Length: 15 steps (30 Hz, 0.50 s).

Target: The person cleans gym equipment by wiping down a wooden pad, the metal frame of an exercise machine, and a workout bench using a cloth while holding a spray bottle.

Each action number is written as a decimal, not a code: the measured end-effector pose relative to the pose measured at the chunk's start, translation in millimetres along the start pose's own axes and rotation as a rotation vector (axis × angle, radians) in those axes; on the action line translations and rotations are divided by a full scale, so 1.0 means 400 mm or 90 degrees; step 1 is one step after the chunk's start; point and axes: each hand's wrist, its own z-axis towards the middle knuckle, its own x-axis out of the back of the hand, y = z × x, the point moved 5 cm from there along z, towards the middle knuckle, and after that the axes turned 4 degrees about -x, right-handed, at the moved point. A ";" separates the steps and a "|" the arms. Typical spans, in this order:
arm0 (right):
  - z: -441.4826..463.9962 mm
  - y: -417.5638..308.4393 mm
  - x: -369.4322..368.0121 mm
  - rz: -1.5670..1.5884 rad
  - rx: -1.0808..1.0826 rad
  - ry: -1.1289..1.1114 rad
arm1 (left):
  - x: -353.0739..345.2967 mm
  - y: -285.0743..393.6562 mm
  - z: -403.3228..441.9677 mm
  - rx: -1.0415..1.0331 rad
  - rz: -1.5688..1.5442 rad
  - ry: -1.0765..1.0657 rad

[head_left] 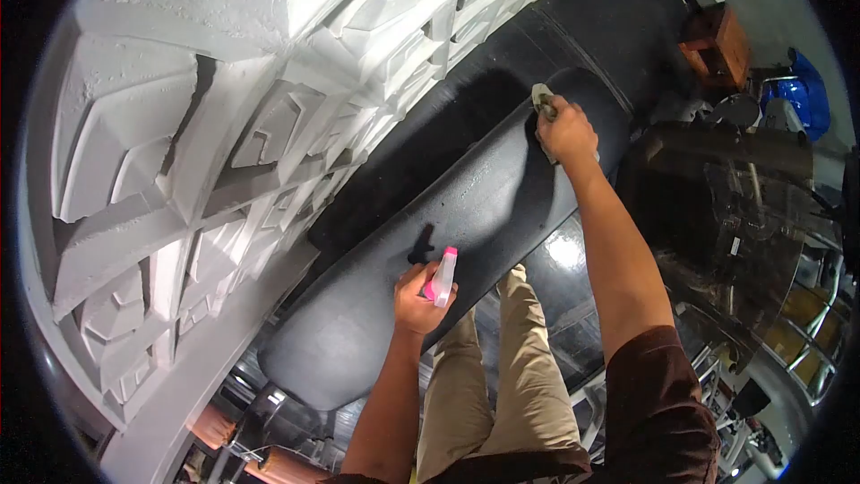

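Observation:
A long black padded seat (358,314) stretches diagonally in front of my legs, with small wet droplets on its upper surface. My left hand (421,300) is wrapped round a spray bottle (444,276) with a pink and white head, held above the middle of the seat. Its lower body is hidden by my fingers. Toward the seat's far right end, my right hand (568,130) grips a pale cloth (541,95) and presses it against the black surface. Part of the cloth is bunched under the palm.
A white relief wall (260,116) runs along the left behind the seat. A brown wooden box (717,45) and a blue chair (797,94) stand at upper right. Below them is a dark round tabletop (708,206). Metal frames (815,332) crowd the right edge.

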 end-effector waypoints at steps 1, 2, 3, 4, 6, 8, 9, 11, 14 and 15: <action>0.002 -0.018 -0.008 -0.009 -0.001 -0.010 | 0.000 0.000 0.002 -0.004 0.005 0.002; -0.001 -0.035 -0.020 -0.019 -0.003 -0.021 | -0.001 0.002 0.000 -0.005 0.009 0.003; -0.025 -0.071 -0.038 -0.009 0.048 -0.067 | -0.004 0.005 0.000 -0.009 0.013 0.002; -0.063 -0.121 -0.059 0.002 0.099 -0.112 | -0.005 0.007 0.000 -0.011 0.020 0.009; -0.160 -0.224 -0.129 -0.084 0.200 -0.234 | -0.004 0.011 0.001 -0.022 0.034 0.028; -0.271 -0.291 -0.227 -0.058 0.352 -0.328 | -0.006 0.015 0.003 0.010 0.003 0.015; -0.337 -0.323 -0.200 -0.054 0.421 -0.399 | -0.011 0.011 0.002 0.012 0.003 0.013; -0.373 -0.325 -0.176 -0.050 0.427 -0.403 | -0.020 0.005 0.002 0.015 0.004 0.008; -0.323 -0.268 -0.106 -0.109 0.431 -0.342 | -0.008 0.003 -0.002 0.011 0.006 0.007; -0.254 -0.231 -0.076 -0.109 0.377 -0.337 | -0.010 -0.002 -0.008 -0.001 0.015 0.012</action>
